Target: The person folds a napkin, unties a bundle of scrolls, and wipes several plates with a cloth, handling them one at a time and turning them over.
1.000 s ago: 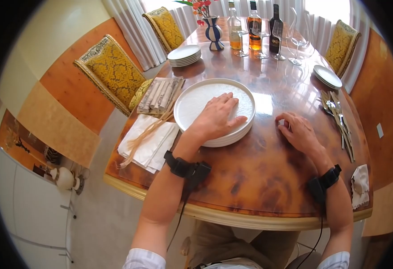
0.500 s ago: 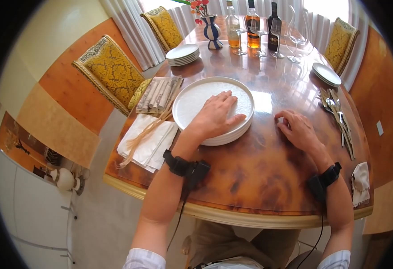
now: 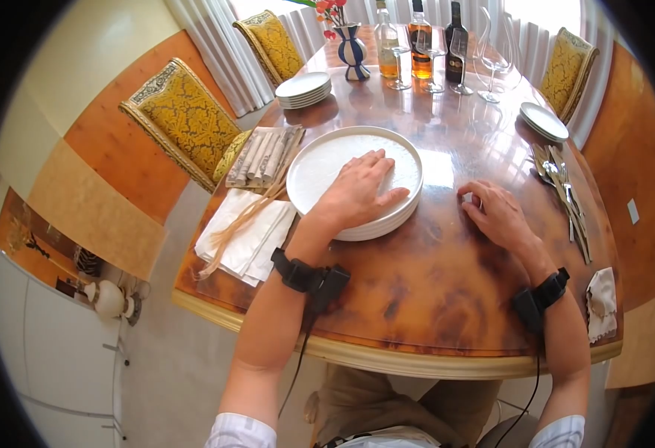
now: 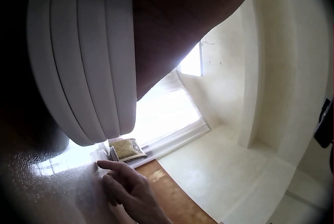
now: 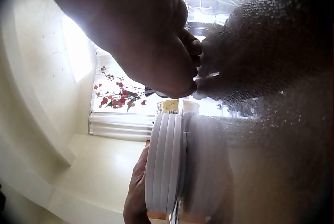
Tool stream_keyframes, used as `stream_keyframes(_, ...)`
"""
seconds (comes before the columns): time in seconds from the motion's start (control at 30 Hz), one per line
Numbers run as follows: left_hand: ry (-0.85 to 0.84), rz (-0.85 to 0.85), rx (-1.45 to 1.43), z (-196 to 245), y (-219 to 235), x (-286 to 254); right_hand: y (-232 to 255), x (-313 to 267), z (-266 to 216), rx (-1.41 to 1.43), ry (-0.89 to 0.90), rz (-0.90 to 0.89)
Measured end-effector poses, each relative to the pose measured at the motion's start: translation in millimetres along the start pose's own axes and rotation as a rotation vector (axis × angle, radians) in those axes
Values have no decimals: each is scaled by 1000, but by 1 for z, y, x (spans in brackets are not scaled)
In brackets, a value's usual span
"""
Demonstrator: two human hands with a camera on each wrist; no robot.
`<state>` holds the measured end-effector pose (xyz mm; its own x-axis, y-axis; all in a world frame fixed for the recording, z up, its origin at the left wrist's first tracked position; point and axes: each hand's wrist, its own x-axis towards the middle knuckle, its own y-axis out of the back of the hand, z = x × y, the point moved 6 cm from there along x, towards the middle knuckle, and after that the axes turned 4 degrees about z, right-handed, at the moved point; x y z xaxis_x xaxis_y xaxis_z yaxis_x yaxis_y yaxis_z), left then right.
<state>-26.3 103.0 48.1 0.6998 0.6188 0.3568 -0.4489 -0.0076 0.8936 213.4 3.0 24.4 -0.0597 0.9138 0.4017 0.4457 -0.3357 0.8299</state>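
A stack of large white rimmed plates [image 3: 312, 168] stands on the glossy wooden table [image 3: 417, 299]. On the top plate rests my left hand [image 3: 359, 193], palm down with its fingers extended. To the right of the stack my right hand [image 3: 497, 215] rests on the tabletop, fingers loosely bent and holding nothing. Seen from the left wrist, the stacked plates [image 4: 91, 57] rise edge-on beside the dark underside of the left hand. The right wrist view has the right hand's fingertips at the shiny surface, with the left hand [image 5: 136, 195] against the stack beyond.
Left of the stack lie white folded napkins [image 3: 230, 243], a raffia strand and rolled patterned napkins [image 3: 264, 157]. Smaller plates [image 3: 303, 88] stand behind. Bottles [image 3: 420, 45], wine glasses and a vase [image 3: 353, 54] are at the back. Cutlery [image 3: 566, 190] and a cloth [image 3: 602, 302] lie right.
The head view has shifted slightly, so the tabletop things sit a little higher. Both hands keep their places: left on the plates, right on the table.
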Motion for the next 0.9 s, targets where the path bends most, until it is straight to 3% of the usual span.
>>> stream_keyframes(0.9, 26, -25, 9, 0, 0, 0, 2, 0, -2, -14, -15, -18)
